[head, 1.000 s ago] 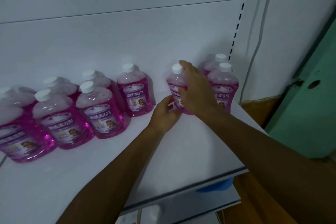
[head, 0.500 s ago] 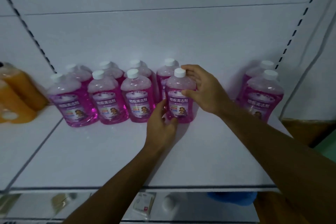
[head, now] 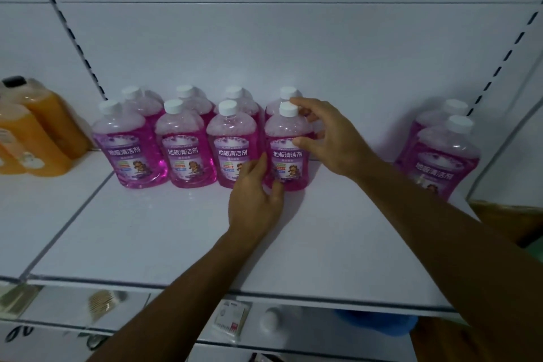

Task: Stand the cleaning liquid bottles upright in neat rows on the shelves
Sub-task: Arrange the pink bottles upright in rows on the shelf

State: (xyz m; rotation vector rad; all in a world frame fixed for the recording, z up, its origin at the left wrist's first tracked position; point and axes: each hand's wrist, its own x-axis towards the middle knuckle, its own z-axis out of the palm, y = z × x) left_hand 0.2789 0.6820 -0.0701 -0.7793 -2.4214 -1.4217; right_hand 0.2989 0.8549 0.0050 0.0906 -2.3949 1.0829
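Several pink cleaning liquid bottles with white caps stand upright in two rows at the back of the white shelf [head: 164, 244]. The front row's rightmost bottle [head: 287, 138] is held by both hands. My left hand [head: 254, 203] grips its base, thumb in front and fingers on its left side. My right hand [head: 332, 138] curls around its shoulder and cap from the right. The neighbouring front bottle [head: 232, 147] almost touches it. Two more pink bottles [head: 446, 156] stand apart at the shelf's far right, one behind the other.
Orange liquid bottles [head: 44, 132] stand on the adjoining shelf section at left. Slotted uprights run up the back panel on both sides. A bare gap of shelf lies between the held bottle and the right pair. Below are small packets and a blue object [head: 376, 323].
Both hands carried the bottle left from beside the right pair to the right end of the front row. The view swung left, bringing the orange bottles in.
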